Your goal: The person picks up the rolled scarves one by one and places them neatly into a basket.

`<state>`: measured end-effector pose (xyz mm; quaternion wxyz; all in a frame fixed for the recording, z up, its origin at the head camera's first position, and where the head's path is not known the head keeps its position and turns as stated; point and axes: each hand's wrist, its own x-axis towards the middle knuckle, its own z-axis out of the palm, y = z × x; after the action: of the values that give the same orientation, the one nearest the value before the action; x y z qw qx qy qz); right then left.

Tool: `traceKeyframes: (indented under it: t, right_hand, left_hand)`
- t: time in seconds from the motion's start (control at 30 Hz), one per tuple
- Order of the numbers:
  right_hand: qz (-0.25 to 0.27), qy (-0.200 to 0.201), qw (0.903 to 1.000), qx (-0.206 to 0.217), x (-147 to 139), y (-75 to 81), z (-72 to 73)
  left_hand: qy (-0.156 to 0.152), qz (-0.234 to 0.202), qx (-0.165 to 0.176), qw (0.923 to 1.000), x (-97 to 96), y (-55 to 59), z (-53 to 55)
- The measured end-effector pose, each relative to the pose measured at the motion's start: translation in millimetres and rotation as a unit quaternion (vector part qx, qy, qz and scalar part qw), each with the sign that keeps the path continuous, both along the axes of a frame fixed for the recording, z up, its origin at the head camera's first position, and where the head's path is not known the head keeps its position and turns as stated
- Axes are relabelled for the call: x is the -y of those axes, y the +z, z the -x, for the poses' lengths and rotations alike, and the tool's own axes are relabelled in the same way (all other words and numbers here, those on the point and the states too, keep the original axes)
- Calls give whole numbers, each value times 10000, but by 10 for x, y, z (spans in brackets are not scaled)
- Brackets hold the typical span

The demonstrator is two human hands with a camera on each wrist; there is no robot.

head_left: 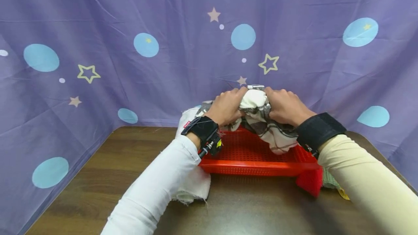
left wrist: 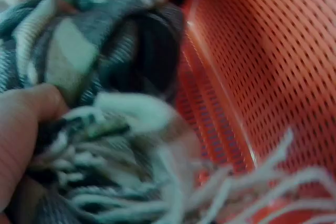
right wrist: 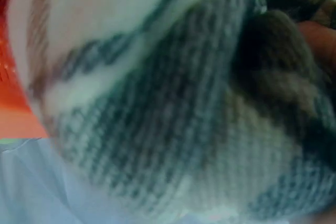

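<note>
Both hands hold a bunched plaid scarf point(head_left: 258, 120) in white, grey and black over a red perforated basket point(head_left: 254, 164). My left hand point(head_left: 227, 107) grips its left part, fingers curled into the folds. On the right side, my right hand point(head_left: 285, 106) grips the cloth with the thumb side toward the middle. The left wrist view shows the scarf's pale fringe point(left wrist: 220, 198) hanging by the basket's mesh wall. In the right wrist view, the plaid fabric point(right wrist: 157, 114) fills most of the picture and hides most of the hand.
A white towel point(head_left: 192, 186) with a small red tag lies left of the basket, partly under my left forearm. At the basket's right front corner are a red cloth point(head_left: 310, 181) and a green cloth point(head_left: 329, 178). Behind the wooden table point(head_left: 130, 162) hangs a purple curtain point(head_left: 183, 46).
</note>
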<state>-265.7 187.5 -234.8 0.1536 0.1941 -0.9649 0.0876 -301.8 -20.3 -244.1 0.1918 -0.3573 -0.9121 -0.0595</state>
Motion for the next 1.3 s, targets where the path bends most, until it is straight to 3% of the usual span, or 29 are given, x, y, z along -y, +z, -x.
traceKeyframes:
  t: [0.23, 0.4, 0.63, 0.9, 1.3]
  right_hand:
    - [-247, -176, 9984, 487, 13, -156, 184]
    - [-193, -117, 9974, 685, 34, -295, 264]
    - [-185, -90, 9954, 937, 46, -514, 319]
    - [-5, -11, 9844, 1758, -9, -600, 355]
    - [96, -280, 9716, 2349, 24, -634, 327]
  left_hand:
    - [288, -331, 682, 9967, -70, -220, 114]
    - [418, -355, 1091, 9925, -55, -335, 110]
    - [995, -230, 2194, 9703, 22, -485, 135]
    - [1077, -225, 2759, 9549, 15, -485, 64]
    - [1010, 164, 3374, 9358, 79, -405, 11]
